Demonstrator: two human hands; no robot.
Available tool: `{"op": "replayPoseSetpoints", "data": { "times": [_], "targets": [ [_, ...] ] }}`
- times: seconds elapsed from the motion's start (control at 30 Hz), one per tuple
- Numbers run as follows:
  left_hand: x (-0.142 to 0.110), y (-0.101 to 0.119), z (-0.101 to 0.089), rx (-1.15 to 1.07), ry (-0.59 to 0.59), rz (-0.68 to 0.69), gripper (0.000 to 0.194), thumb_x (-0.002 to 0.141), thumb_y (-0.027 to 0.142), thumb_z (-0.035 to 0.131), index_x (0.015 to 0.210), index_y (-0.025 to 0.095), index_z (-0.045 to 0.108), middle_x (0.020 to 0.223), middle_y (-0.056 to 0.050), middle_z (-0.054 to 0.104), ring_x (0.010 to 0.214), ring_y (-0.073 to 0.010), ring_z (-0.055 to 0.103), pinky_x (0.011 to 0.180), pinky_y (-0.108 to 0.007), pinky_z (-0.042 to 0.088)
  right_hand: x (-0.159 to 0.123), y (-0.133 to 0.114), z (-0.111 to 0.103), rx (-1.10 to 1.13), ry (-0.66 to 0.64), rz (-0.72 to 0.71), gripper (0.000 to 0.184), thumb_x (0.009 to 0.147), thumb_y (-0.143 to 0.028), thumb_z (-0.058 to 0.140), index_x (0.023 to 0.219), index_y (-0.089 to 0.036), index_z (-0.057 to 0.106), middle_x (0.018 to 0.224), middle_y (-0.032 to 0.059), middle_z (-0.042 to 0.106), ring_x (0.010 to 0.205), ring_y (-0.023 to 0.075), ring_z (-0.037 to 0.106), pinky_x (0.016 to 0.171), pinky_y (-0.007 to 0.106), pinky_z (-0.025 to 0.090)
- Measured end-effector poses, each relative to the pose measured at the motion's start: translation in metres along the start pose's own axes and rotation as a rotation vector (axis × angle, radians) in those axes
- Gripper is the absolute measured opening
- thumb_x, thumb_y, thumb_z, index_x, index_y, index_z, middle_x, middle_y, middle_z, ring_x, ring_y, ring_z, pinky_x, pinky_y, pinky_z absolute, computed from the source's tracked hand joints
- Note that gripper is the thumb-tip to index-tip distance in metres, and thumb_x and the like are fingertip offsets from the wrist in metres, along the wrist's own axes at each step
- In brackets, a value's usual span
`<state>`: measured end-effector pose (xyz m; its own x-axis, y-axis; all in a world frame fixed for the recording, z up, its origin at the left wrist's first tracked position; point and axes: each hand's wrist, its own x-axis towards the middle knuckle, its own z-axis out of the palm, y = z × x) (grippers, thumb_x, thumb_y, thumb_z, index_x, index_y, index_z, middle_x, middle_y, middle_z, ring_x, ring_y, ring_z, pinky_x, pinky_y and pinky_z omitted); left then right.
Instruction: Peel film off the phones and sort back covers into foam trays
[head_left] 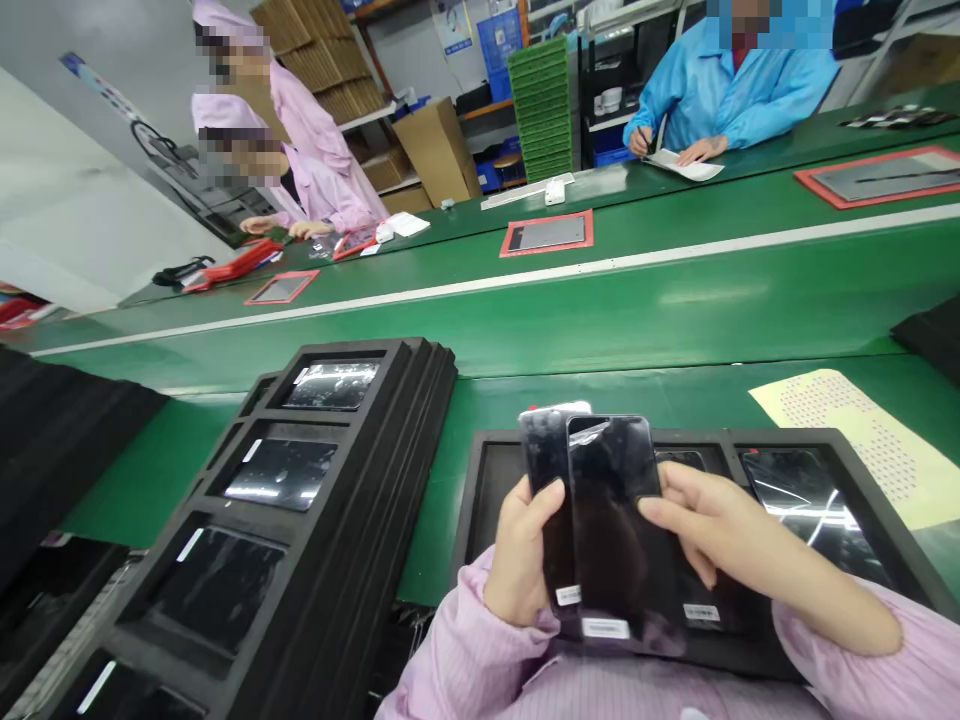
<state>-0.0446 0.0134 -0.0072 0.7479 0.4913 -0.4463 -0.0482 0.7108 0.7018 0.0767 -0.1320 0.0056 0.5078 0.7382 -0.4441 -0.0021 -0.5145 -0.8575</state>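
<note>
My left hand [519,555] is closed around a dark phone screen [549,470] with a small white label at its lower end. Overlapping it on the right is a second phone screen [616,530], also labelled, its clear film wrinkled near the top. The fingers of my right hand [697,510] pinch this second screen by its right edge. Both screens are held up, tilted, over a black foam tray [795,437]. In the tray's right compartment lies another phone screen [810,510]; a further labelled one is partly hidden beneath my right hand.
A stack of black foam trays [375,460] with screens in its top one stands at left. A yellow label sheet [862,440] lies right. Beyond, red-framed panels [547,233] rest on the green conveyor [420,270]. Several co-workers, including one in blue [735,95], are across it.
</note>
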Motion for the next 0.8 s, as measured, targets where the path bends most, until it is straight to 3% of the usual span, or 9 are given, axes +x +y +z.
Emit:
{"op": "replayPoseSetpoints", "data": {
  "times": [0.1, 0.17, 0.27, 0.4, 0.5, 0.57, 0.63, 0.8],
  "targets": [
    [-0.002, 0.021, -0.021, 0.020, 0.222, 0.124, 0.032, 0.056, 0.016, 0.073, 0.086, 0.017, 0.063, 0.075, -0.001, 0.068, 0.066, -0.0166, 0.062, 0.066, -0.026, 0.048, 0.007, 0.013, -0.004, 0.063, 0.092, 0.042, 0.036, 0.076, -0.058, 0.046, 0.072, -0.023, 0.037, 0.031, -0.0094, 0.039, 0.029, 0.0109, 0.041, 0.038, 0.019, 0.030],
    [-0.006, 0.034, -0.031, 0.047, 0.297, 0.202, 0.035, 0.053, 0.012, 0.070, 0.087, 0.018, 0.062, 0.073, 0.000, 0.067, 0.065, -0.0160, 0.061, 0.064, -0.026, 0.048, 0.014, 0.023, -0.001, 0.039, 0.137, 0.056, 0.037, 0.077, -0.058, 0.042, 0.070, -0.023, 0.034, 0.032, -0.0079, 0.041, 0.032, 0.0116, 0.044, 0.040, 0.020, 0.034],
    [-0.014, 0.041, -0.035, 0.087, 0.247, 0.215, 0.040, 0.053, 0.010, 0.067, 0.092, 0.019, 0.061, 0.079, 0.000, 0.067, 0.070, -0.0170, 0.060, 0.066, -0.025, 0.047, 0.026, 0.034, 0.014, -0.055, 0.064, 0.063, 0.035, 0.075, -0.056, 0.038, 0.066, -0.023, 0.036, 0.035, -0.0041, 0.046, 0.032, 0.0144, 0.048, 0.038, 0.022, 0.035],
    [-0.022, 0.027, -0.018, 0.096, 0.034, 0.002, 0.040, 0.055, 0.011, 0.064, 0.094, 0.018, 0.061, 0.080, -0.001, 0.066, 0.073, -0.0181, 0.059, 0.069, -0.027, 0.044, 0.032, 0.027, 0.018, -0.173, 0.083, -0.008, 0.034, 0.067, -0.053, 0.052, 0.054, -0.022, 0.045, 0.040, -0.0025, 0.048, 0.029, 0.0129, 0.043, 0.037, 0.025, 0.035],
    [-0.024, 0.015, -0.001, 0.160, -0.127, -0.160, 0.044, 0.052, 0.012, 0.061, 0.096, 0.017, 0.062, 0.079, 0.000, 0.063, 0.071, -0.0155, 0.054, 0.066, -0.025, 0.040, 0.026, 0.004, -0.001, -0.218, 0.302, -0.237, 0.033, 0.077, -0.052, 0.046, 0.066, -0.022, 0.058, 0.050, -0.0014, 0.055, 0.039, 0.0138, 0.051, 0.042, 0.025, 0.042],
    [-0.025, 0.012, 0.008, 0.244, -0.230, -0.214, 0.049, 0.051, 0.012, 0.059, 0.099, 0.017, 0.062, 0.079, 0.001, 0.061, 0.070, -0.0135, 0.050, 0.065, -0.024, 0.036, 0.020, -0.014, -0.013, -0.270, 0.454, -0.515, 0.031, 0.083, -0.048, 0.048, 0.082, -0.022, 0.064, 0.067, 0.0011, 0.064, 0.053, 0.0150, 0.060, 0.049, 0.024, 0.049],
    [-0.025, 0.012, 0.015, 0.328, -0.313, -0.248, 0.053, 0.050, 0.011, 0.057, 0.102, 0.016, 0.062, 0.078, 0.001, 0.059, 0.069, -0.0126, 0.046, 0.065, -0.024, 0.034, 0.015, -0.029, -0.018, -0.368, 0.523, -0.772, 0.025, 0.086, -0.043, 0.052, 0.091, -0.023, 0.065, 0.085, 0.0036, 0.067, 0.069, 0.0154, 0.065, 0.059, 0.024, 0.053],
    [-0.026, 0.013, 0.022, 0.420, -0.391, -0.270, 0.056, 0.047, 0.011, 0.057, 0.103, 0.015, 0.062, 0.075, 0.001, 0.057, 0.069, -0.0132, 0.043, 0.067, -0.025, 0.033, 0.007, -0.042, -0.015, -0.575, 0.635, -1.062, 0.020, 0.092, -0.022, 0.047, 0.077, -0.021, 0.060, 0.084, 0.0044, 0.066, 0.076, 0.0145, 0.064, 0.064, 0.024, 0.054]
  ]
}}
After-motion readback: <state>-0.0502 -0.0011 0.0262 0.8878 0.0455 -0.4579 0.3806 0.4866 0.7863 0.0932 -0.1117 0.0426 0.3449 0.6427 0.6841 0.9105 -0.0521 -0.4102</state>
